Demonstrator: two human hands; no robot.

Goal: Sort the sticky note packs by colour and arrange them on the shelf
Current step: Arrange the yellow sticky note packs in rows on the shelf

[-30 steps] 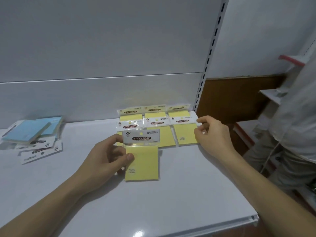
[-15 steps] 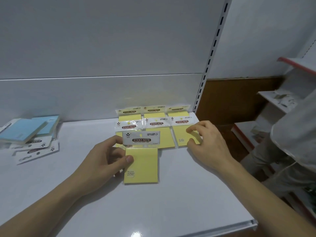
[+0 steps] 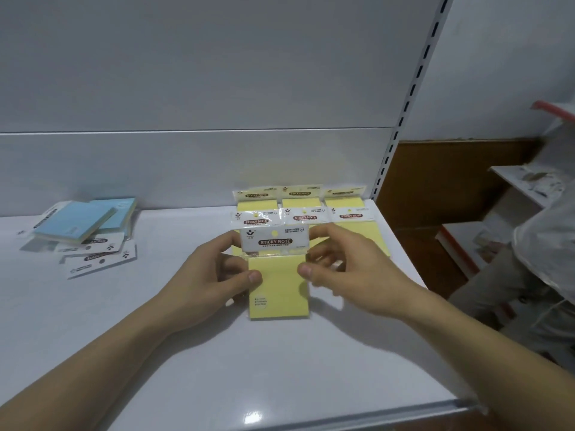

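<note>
A yellow sticky note pack (image 3: pixel 278 287) with a white "STICKY NOTE" header is held just above the white shelf (image 3: pixel 155 353). My left hand (image 3: pixel 207 281) grips its left edge, thumb on the yellow face. My right hand (image 3: pixel 342 275) grips its right edge. Behind it, two rows of yellow packs (image 3: pixel 305 209) lie against the back panel at the shelf's right end. A loose pile of blue packs (image 3: pixel 84 225) lies at the far left of the shelf.
The grey back panel (image 3: pixel 186 135) rises behind the shelf, with a slotted upright (image 3: pixel 401 126) at its right end. The shelf's front edge (image 3: pixel 342 415) runs along the bottom. A person in light clothing (image 3: pixel 547 275) stands at the right beside other shelves (image 3: pixel 522 181).
My right hand left the rightmost yellow pack in the row and moved left onto the held pack's right edge. My left hand kept its hold.
</note>
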